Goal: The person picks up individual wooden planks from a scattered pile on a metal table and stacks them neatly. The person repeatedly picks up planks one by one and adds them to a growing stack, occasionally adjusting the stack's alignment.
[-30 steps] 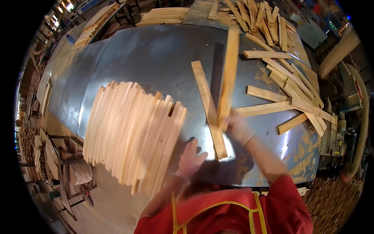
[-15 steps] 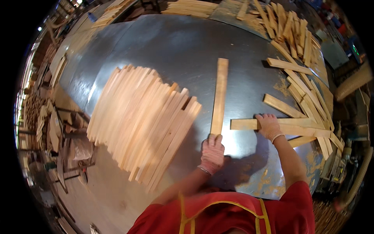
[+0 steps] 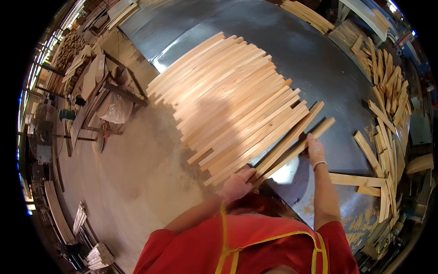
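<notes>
A row of pale wooden strips (image 3: pixel 232 100) lies side by side on the dark metal table (image 3: pixel 292 50). At its near right edge two more strips slant beside the row. My left hand (image 3: pixel 238 184), in a pale glove, is closed at their near ends, its fingertips on the left strip (image 3: pixel 290 139). Farther up, my right hand (image 3: pixel 315 150), also gloved, grips the right strip (image 3: pixel 324 126) near its far end. The fingers of my right hand are partly hidden by that strip.
Loose strips (image 3: pixel 388 157) lie crisscrossed along the table's right side, with a jumbled heap (image 3: pixel 385 68) beyond them. A stack of boards (image 3: pixel 308 16) lies at the far edge. Left of the table stands a metal-framed stand (image 3: pixel 123 84) over the concrete floor (image 3: pixel 137 173).
The view has turned toward the row. Both hands have moved left to it with two strips: the one under my left hand and one my right hand took from the loose strips.
</notes>
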Available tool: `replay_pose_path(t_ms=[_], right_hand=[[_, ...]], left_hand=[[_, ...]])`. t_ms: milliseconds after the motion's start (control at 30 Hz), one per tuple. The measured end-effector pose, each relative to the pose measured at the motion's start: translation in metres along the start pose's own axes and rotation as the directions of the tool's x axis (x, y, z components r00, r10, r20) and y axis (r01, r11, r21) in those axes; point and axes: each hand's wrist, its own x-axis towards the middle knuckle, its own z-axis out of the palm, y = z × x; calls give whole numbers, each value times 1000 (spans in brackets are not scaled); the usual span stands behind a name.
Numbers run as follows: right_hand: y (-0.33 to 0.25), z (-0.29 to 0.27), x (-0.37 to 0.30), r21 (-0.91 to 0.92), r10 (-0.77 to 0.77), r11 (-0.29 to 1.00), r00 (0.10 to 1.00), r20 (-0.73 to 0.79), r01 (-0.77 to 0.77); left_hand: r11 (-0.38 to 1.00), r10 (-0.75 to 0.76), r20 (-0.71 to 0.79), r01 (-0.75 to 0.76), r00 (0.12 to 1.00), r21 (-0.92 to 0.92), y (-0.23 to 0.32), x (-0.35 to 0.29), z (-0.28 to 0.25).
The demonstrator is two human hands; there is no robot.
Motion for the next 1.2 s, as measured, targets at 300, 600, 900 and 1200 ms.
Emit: replay_pose_path(t_ms=[300, 600, 900, 1200], right_hand=[[-10, 55, -72, -83, -282, 957, 959, -38, 279], [86, -166, -44, -255, 11, 841, 487, -873, -477], [88, 1, -117, 599, -113, 723, 914, -389, 344], [49, 75, -75, -123, -149, 969, 904, 401, 215]], left_hand=[[656, -462, -606, -211, 647, -725, -132, -13, -124], [266, -499, 2, 155, 867, -952, -184, 10, -130], [582, -339, -220, 20, 914, -813, -157, -35, -150], [480, -420, -256, -25, 871, -877, -119, -30, -121]])
